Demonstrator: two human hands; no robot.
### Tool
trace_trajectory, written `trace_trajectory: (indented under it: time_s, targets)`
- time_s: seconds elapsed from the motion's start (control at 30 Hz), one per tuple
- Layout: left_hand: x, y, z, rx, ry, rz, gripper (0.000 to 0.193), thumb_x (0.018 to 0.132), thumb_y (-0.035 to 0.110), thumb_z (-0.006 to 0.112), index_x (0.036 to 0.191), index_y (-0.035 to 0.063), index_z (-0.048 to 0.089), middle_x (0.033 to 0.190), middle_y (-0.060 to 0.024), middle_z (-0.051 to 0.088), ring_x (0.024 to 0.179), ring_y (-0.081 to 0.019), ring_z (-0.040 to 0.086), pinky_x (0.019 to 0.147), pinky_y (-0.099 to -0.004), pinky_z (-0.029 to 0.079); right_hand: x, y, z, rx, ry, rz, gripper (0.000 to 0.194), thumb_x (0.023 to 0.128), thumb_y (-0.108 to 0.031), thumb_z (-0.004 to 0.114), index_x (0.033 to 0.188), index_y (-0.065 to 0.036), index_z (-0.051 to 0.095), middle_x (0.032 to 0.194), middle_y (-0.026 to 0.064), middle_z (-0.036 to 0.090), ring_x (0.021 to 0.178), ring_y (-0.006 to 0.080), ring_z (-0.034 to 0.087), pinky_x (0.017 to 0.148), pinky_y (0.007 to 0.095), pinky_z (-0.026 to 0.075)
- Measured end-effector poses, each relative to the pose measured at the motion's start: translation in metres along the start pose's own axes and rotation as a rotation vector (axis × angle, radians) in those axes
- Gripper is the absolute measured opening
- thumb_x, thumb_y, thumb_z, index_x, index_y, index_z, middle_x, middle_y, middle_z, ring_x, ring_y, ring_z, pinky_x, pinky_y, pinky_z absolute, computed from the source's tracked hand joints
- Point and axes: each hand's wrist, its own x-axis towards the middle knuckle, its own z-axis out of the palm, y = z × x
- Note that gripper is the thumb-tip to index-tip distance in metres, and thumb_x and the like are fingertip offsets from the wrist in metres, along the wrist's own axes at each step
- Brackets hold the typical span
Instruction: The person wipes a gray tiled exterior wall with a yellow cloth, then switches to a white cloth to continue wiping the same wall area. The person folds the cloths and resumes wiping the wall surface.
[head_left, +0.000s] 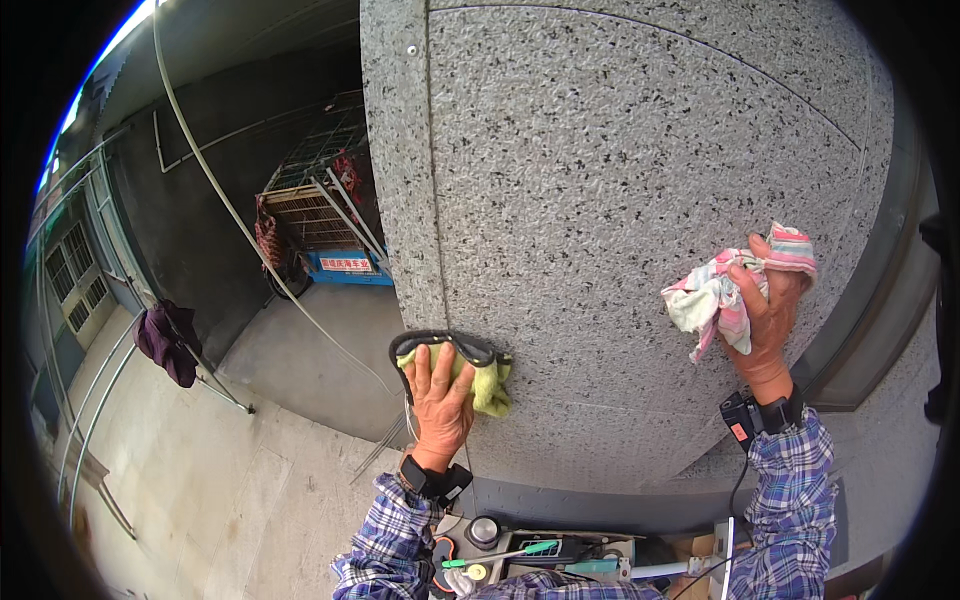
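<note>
My left hand (439, 394) lies spread over a yellow-green cloth (491, 390) with a black-edged pad or cloth (450, 337), at the lower left edge of a speckled grey stone-look wall panel (600, 187). Its fingers press these against the panel; how far they grip is hidden. Over the right part of the panel, my right hand (772, 322) holds a crumpled pink-and-white striped cloth (712, 300), partly wrapped about the fingers. Both wrists wear black straps, and a small black device (739, 420) sits by the right one.
Below the panel stands a container with a green-handled tool (499, 555), a round metal-topped item (484, 531) and other items. At left are a blue cargo tricycle (352, 266) with a wire cage, a hanging hose (225, 195), and metal rails with a dark purple cloth (166, 341).
</note>
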Motion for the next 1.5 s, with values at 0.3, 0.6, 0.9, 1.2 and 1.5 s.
trace_trajectory:
  time_s: [0.3, 0.6, 0.9, 1.2, 1.5]
  targets:
    - [0.000, 0.020, 0.021, -0.017, -0.020, -0.079, 0.046, 0.076, 0.015, 0.069, 0.120, 0.0247, 0.061, 0.144, -0.0047, 0.040, 0.140, -0.0362, 0.018, 0.113, -0.0512, 0.008, -0.002, 0.003, 0.004, -0.042, 0.029, -0.009, 0.051, 0.075, -0.021, 0.073, 0.121, -0.020, 0.049, 0.125, 0.0117, 0.053, 0.117, 0.0343, 0.047, 0.100, 0.0475, 0.031]
    - [-0.158, 0.029, 0.024, -0.009, -0.406, 0.078, 0.047, 0.070, 0.004, 0.068, 0.110, 0.0295, 0.066, 0.139, 0.0050, 0.044, 0.137, -0.0273, 0.025, 0.094, -0.0456, 0.031, -0.004, 0.006, 0.003, -0.086, -0.019, -0.049, 0.050, 0.080, -0.023, 0.070, 0.123, -0.014, 0.045, 0.127, 0.0168, 0.051, 0.120, 0.0359, 0.045, 0.102, 0.0469, 0.035]
    - [-0.061, 0.007, 0.039, -0.159, 0.187, -0.416, 0.045, 0.086, 0.011, 0.063, 0.128, 0.0249, 0.053, 0.150, -0.0160, 0.027, 0.139, -0.0397, 0.017, 0.112, -0.0486, 0.010, -0.010, 0.013, 0.001, -0.140, -0.040, -0.047, 0.052, 0.077, -0.025, 0.073, 0.120, -0.012, 0.048, 0.128, 0.0165, 0.051, 0.119, 0.0357, 0.045, 0.099, 0.0451, 0.039]
    - [-0.191, 0.040, 0.047, -0.928, 0.369, -1.483, 0.032, 0.094, 0.021, 0.054, 0.123, 0.0078, 0.048, 0.107, -0.0012, 0.054, 0.092, -0.0118, 0.053, 0.081, -0.0257, 0.046, -0.014, 0.006, -0.001, -0.138, -0.046, -0.075, 0.052, 0.076, -0.026, 0.074, 0.120, -0.015, 0.049, 0.127, 0.0150, 0.052, 0.118, 0.0343, 0.046, 0.099, 0.0446, 0.037]
    - [-0.247, 0.063, 0.059, -0.992, 0.270, -1.880, 0.026, 0.096, 0.017, 0.044, 0.122, 0.0190, 0.046, 0.122, 0.0002, 0.049, 0.111, -0.0183, 0.048, 0.098, -0.0434, 0.038, -0.014, 0.004, 0.004, -0.050, -0.031, -0.093, 0.053, 0.075, -0.026, 0.075, 0.121, -0.018, 0.050, 0.126, 0.0134, 0.053, 0.118, 0.0328, 0.047, 0.099, 0.0442, 0.035]
